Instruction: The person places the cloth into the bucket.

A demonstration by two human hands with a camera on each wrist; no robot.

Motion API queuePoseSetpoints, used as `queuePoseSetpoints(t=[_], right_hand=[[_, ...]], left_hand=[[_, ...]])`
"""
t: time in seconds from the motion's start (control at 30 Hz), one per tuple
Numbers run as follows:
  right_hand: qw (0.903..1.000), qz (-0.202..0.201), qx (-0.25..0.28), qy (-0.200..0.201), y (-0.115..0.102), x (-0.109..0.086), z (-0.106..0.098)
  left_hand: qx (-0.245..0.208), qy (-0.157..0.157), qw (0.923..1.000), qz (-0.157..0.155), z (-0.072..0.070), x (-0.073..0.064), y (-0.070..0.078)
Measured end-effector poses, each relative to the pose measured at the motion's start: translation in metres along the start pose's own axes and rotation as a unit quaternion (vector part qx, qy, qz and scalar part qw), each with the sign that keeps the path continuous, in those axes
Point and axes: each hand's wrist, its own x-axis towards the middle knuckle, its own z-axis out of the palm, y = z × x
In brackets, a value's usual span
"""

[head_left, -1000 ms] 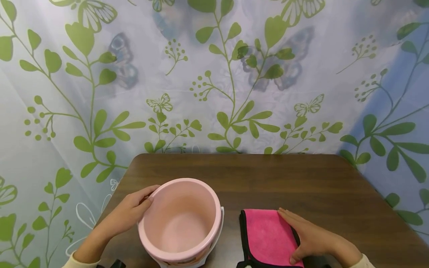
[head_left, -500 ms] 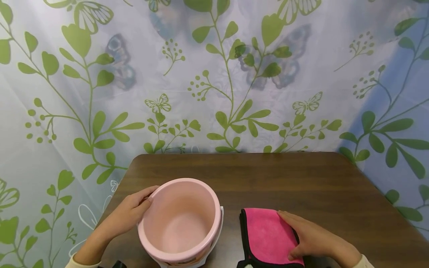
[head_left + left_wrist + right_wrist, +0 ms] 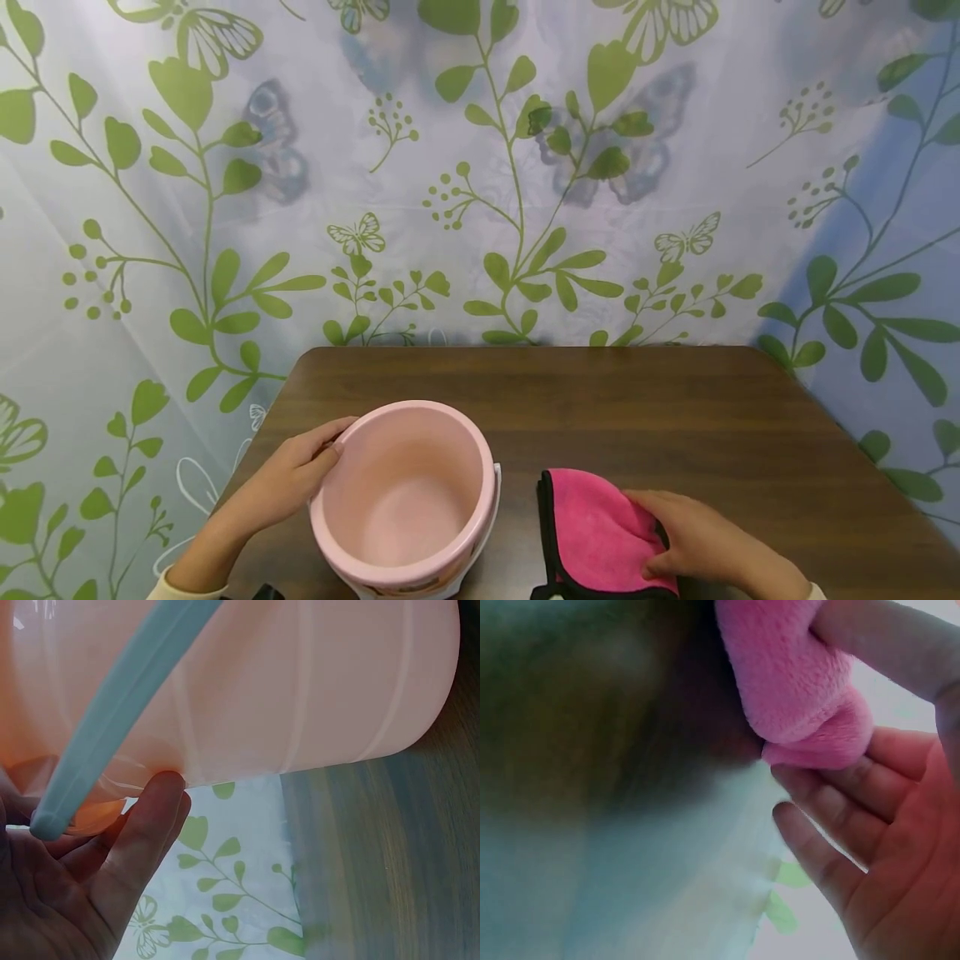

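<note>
A pink plastic bucket (image 3: 405, 500) stands upright on the table, its mouth facing up with nothing inside. My left hand (image 3: 288, 479) grips its rim at the upper left. In the left wrist view the same hand (image 3: 90, 877) is at the bucket's side (image 3: 247, 690), by the end of a pale handle (image 3: 124, 720). To the right lies a folded bright pink cloth (image 3: 600, 533) with black edging. My right hand (image 3: 697, 537) pinches its right side, and the cloth bunches there. The right wrist view shows the fluffy cloth (image 3: 791, 682) between thumb and fingers of that hand (image 3: 885, 817).
Both things are near the front of a dark brown wooden table (image 3: 540, 392). A curtain (image 3: 480, 200) printed with green leaves and butterflies hangs behind and beside it. A small black object (image 3: 266, 592) shows at the bottom edge, left of the bucket.
My right hand has closed on the cloth's right side, drawing its far right corner down and inward so that it bunches. The bucket and my left hand have stayed put.
</note>
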Motion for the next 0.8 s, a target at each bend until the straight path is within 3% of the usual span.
queuePoseSetpoints(t=[0.17, 0.27, 0.57, 0.8], right_hand=[[0.9958, 0.009, 0.083, -0.039, -0.0008, 0.0013, -0.0005], [0.9948, 0.008, 0.092, -0.043, -0.0015, 0.0006, 0.0004], [0.9981, -0.041, 0.047, 0.002, 0.0010, -0.0008, 0.0043], [0.9975, -0.042, 0.051, 0.026, -0.0017, -0.0007, 0.0038]], left_hand=[[0.000, -0.001, 0.9999, 0.012, 0.0002, -0.0009, 0.0000], [0.001, 0.001, 0.9999, 0.016, 0.0002, -0.0015, 0.0003], [-0.010, -0.003, 0.9999, 0.012, 0.0000, -0.0006, 0.0026], [0.001, 0.000, 0.9998, 0.020, 0.0002, -0.0006, 0.0000]])
